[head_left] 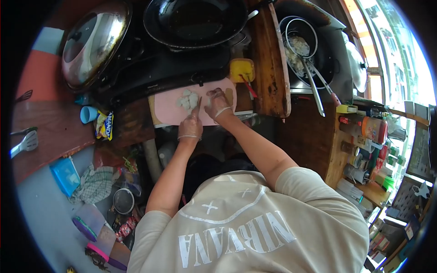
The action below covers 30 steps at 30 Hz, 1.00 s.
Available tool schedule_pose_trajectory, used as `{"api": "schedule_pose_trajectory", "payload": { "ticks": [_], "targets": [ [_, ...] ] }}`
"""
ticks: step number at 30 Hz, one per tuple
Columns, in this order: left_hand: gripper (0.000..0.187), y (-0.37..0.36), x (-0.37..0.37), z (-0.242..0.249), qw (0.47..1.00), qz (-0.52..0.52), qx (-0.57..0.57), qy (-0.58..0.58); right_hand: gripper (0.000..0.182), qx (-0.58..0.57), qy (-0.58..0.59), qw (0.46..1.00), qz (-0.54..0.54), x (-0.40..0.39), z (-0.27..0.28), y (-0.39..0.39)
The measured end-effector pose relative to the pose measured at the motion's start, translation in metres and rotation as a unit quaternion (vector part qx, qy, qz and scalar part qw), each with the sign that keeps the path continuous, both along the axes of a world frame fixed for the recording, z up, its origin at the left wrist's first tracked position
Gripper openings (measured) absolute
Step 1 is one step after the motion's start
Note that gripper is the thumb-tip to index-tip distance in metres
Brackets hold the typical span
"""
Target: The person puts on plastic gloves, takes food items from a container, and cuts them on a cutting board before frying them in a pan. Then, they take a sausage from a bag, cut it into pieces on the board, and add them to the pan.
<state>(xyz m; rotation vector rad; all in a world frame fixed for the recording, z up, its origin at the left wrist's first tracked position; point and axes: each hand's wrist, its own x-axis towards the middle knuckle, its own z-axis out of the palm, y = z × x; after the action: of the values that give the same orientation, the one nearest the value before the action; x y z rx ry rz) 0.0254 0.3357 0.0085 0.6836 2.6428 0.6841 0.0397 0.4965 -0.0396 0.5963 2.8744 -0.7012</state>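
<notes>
in the head view, the white pieces [187, 100] lie in a loose heap on the left part of a pink cutting board [167, 114], just beside the knife [200, 102]. the left hand [192, 124], in what looks like a thin clear glove, seems wrapped around the knife's handle, with the narrow blade pointing away from the person. the right hand [219, 103], gloved likewise, rests low over the board with its fingers bent; whether it grips anything or merely presses down, i cannot tell, since the hand hides what is beneath.

the pieces look light and soft, probably moist, so they would likely slide on the smooth board and squash or break under a hard pinch. a gentle hold from both sides, with fingertips curled back from the blade, should suit them best. the knife looks thin, stiff and fairly light; its handle is the only safe grip, and a wet glove could make it slippery. the board seems flat and somewhat flexible, best held by its edges. beyond it stands a black stove [159, 75], with a yellow container [241, 68] near the far right corner.
</notes>
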Motion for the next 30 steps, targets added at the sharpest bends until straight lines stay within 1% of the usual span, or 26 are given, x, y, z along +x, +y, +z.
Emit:
{"api": "schedule_pose_trajectory", "payload": {
  "ticks": [2, 3, 4, 6, 7, 8, 9, 10, 12, 16, 19, 20, 21, 22, 24, 25, 27, 28, 30],
  "targets": [
    [0.04, -0.002, 0.007, -0.006, 0.999, -0.018, 0.015, 0.022, 0.036, -0.032, 0.048, 0.995, 0.076, 0.007, 0.012, -0.003],
    [0.04, -0.001, 0.01, -0.004, 1.0, -0.002, 0.02, 0.014, 0.038, -0.068, 0.084, 0.993, 0.042, 0.016, 0.075, -0.004],
    [0.04, 0.0, 0.012, -0.003, 1.0, -0.006, 0.017, 0.015, 0.038, -0.071, 0.085, 0.993, 0.039, 0.022, 0.068, 0.001],
    [0.039, 0.003, 0.015, -0.002, 1.0, 0.013, 0.014, 0.014, 0.035, -0.088, 0.182, 0.979, -0.02, 0.032, 0.046, 0.008],
    [0.039, 0.005, 0.018, 0.0, 1.0, 0.012, 0.012, 0.013, 0.035, -0.09, 0.18, 0.979, -0.021, 0.031, 0.047, 0.01],
    [0.038, 0.009, 0.019, 0.002, 0.998, 0.026, 0.038, 0.032, 0.035, -0.139, 0.089, 0.985, -0.056, 0.027, 0.047, 0.014],
    [0.038, 0.012, 0.02, 0.004, 0.996, 0.04, 0.064, 0.052, 0.036, -0.187, -0.004, 0.978, -0.09, 0.025, 0.048, 0.016],
    [0.038, 0.013, 0.021, 0.001, 0.996, 0.041, 0.062, 0.052, 0.036, -0.188, -0.005, 0.978, -0.089, 0.028, 0.041, 0.017],
    [0.037, 0.016, 0.023, -0.004, 0.998, 0.022, 0.027, 0.047, 0.038, -0.319, 0.044, 0.937, -0.136, 0.034, 0.027, 0.018],
    [0.031, 0.02, 0.022, 0.005, 0.998, 0.046, 0.011, 0.036, 0.039, -0.346, 0.042, 0.922, -0.168, 0.032, 0.01, 0.016],
    [0.031, 0.021, 0.022, 0.005, 0.996, 0.036, 0.041, 0.065, 0.034, -0.329, 0.061, 0.922, -0.192, 0.03, 0.007, 0.013],
    [0.033, 0.023, 0.021, 0.009, 0.997, 0.049, 0.037, 0.056, 0.033, -0.427, 0.04, 0.873, -0.233, 0.029, 0.001, 0.015],
    [0.035, 0.024, 0.021, 0.013, 0.996, 0.063, 0.033, 0.046, 0.031, -0.519, 0.018, 0.81, -0.271, 0.029, -0.004, 0.016],
    [0.035, 0.025, 0.021, 0.012, 0.996, 0.064, 0.032, 0.044, 0.031, -0.519, 0.016, 0.81, -0.271, 0.029, -0.003, 0.015],
    [0.036, 0.026, 0.023, 0.01, 0.998, 0.062, 0.006, 0.026, 0.03, -0.567, 0.032, 0.761, -0.312, 0.028, -0.001, 0.012],
    [0.036, 0.026, 0.023, 0.008, 0.998, 0.066, 0.005, 0.025, 0.03, -0.568, 0.028, 0.762, -0.31, 0.027, 0.002, 0.011],
    [0.038, 0.024, 0.022, 0.005, 0.998, 0.055, 0.015, 0.039, 0.033, -0.577, 0.023, 0.742, -0.341, 0.025, 0.007, 0.01],
    [0.038, 0.024, 0.023, 0.002, 0.998, 0.058, 0.014, 0.035, 0.033, -0.576, 0.018, 0.742, -0.341, 0.024, 0.009, 0.01],
    [0.041, 0.023, 0.025, -0.004, 0.995, 0.061, 0.045, 0.06, 0.035, -0.575, 0.012, 0.737, -0.355, 0.022, 0.012, 0.009]
  ]
}}
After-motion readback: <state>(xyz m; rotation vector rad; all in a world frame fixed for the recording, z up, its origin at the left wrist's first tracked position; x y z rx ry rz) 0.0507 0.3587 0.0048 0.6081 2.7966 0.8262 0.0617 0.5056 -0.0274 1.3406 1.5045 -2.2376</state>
